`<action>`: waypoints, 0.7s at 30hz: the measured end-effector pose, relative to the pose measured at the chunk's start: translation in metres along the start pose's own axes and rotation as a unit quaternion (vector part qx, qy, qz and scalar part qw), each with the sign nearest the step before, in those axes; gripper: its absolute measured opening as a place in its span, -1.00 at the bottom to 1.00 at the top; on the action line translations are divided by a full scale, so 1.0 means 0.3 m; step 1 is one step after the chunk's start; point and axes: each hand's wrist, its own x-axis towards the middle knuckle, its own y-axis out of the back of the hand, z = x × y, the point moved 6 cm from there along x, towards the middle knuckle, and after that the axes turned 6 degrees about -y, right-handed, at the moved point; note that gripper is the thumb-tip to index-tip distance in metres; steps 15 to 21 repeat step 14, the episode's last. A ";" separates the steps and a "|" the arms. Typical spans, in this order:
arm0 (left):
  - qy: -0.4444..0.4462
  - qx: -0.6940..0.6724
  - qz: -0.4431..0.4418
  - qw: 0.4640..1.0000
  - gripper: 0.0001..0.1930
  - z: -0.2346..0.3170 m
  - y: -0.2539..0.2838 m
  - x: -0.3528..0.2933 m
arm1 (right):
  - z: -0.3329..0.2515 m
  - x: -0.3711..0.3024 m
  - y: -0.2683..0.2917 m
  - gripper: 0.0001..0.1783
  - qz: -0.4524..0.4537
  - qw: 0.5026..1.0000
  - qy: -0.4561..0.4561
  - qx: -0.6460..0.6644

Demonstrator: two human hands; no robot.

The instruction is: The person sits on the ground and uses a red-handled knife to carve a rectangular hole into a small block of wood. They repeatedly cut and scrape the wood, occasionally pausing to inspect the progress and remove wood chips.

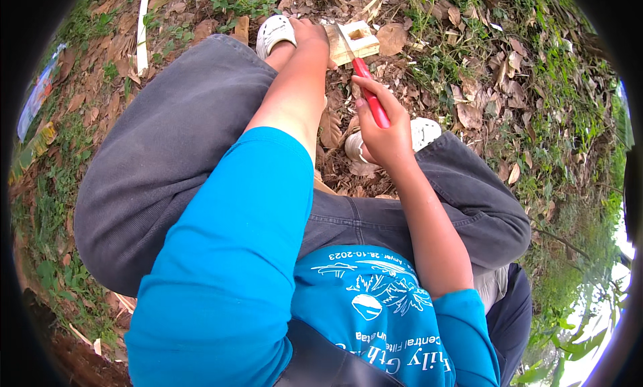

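My right hand (388, 129) is closed round the red handle of a knife (372, 96). Its narrow blade points forward and lies against a pale wooden block (364, 44) with a square hole cut in its top face. The block rests on the ground between my feet. Beside the block's left end is my left hand (311, 35), fingers curled down and gripping it; the fingertips are mostly hidden behind the hand and wrist.
White clogs (276, 32) are on my feet, one close to my left hand. Dry leaves (469, 116), wood shavings and green grass (435, 49) cover the ground. A long pale wood strip (142, 35) lies at the far left. My bent knees flank the work.
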 end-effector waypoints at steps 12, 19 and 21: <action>0.000 -0.003 -0.002 1.000 0.32 -0.001 0.043 -0.003 | 0.027 0.052 0.032 -0.64 0.003 0.998 0.062 0.012; 0.002 -0.016 -0.025 1.000 0.32 -0.023 0.025 -0.017 | 0.016 0.050 0.015 -0.63 0.000 1.000 0.022 0.014; 0.002 -0.016 -0.025 1.000 0.32 -0.023 0.025 -0.017 | 0.016 0.050 0.015 -0.63 0.000 1.000 0.022 0.014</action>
